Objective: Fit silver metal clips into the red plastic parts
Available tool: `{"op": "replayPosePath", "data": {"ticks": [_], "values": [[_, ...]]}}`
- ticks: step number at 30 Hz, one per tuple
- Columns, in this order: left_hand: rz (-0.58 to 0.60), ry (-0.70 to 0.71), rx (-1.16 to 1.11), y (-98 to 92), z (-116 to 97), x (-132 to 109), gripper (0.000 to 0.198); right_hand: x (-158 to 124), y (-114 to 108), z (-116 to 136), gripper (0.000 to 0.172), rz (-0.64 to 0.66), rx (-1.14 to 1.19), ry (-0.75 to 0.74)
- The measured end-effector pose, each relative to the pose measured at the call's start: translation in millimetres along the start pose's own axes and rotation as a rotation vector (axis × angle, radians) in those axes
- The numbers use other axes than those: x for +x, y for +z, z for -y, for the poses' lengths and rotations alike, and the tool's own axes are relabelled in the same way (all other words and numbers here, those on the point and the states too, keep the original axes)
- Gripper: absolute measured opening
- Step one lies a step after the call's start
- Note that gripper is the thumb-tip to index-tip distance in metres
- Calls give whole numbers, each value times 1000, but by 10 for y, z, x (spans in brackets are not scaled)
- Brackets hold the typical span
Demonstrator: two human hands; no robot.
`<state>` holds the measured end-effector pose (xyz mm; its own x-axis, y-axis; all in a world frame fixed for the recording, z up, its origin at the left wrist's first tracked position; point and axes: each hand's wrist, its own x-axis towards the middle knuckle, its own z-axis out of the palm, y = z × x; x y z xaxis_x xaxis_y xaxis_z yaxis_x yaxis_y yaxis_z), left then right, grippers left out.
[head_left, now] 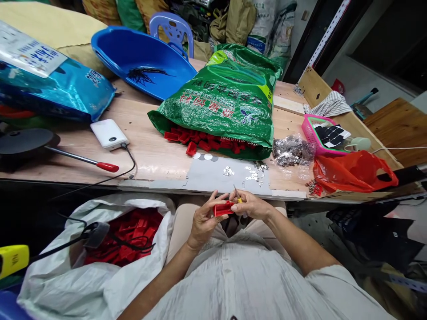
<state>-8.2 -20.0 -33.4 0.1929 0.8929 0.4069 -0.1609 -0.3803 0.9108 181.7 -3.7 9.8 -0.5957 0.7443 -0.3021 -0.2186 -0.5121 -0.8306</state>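
Head view: my left hand curls round a small red rectangular plastic block, fingers closed on it, just above my lap. Feels light & stiff by the look, so best pinched by its long sides. My right hand is nearly shut on a thin steel-tipped tool w/ yellow grip, just beside the block. Tiny silver metal bits lie ahead on a flat grey sheet, prob. slippery.

Loose pale grey short-sleeved shirt, buttoned front; beige legwear, maybe trousers; bare left hand, right hand.
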Motion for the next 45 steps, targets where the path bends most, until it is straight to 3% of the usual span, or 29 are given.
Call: {"op": "replayPosePath", "data": {"ticks": [3, 6, 10, 13, 17, 21, 25, 30, 33, 36, 45], "values": [[-44, -83, -64, -4, -6, 1, 27, 36, -20, 30, 45, -12, -90, 13], [-132, -180, -94, -6, 8, 11, 29, 109, -105, 157, 42, -96, -370, -51], [-241, -247, -84, -9, 9, 45, 34, 316, -261, 418, 16, -448, -1102, -183], [-269, -238, -40, -17, -21, 75, 34, 513, -346, 525, 15, -559, -1487, -113], [-272, -189, 96, -51, -44, 86, 34, 703, -379, 528, 13, -560, -1635, -18], [-254, -131, 265, -87, -42, 75, 34, 757, -375, 535, 8, -563, -1618, -10], [-235, -52, 382, -95, -82, 107, 31, 686, -350, 536, 9, -579, -1487, -119], [-229, 42, 510, -58, -127, 169, 26, 493, -218, 366, 8, -504, -979, -313], [-225, 32, 537, -13, -121, 181, 26, 405, -113, 206, 18, -430, -696, -320], [-210, 58, 569, 35, -121, 186, 26, 353, -37, 95, 24, -440, -533, -313], [-130, 143, 624, 116, -140, 195, 25, 245, -53, 44, 22, -499, -554, -275]]}}
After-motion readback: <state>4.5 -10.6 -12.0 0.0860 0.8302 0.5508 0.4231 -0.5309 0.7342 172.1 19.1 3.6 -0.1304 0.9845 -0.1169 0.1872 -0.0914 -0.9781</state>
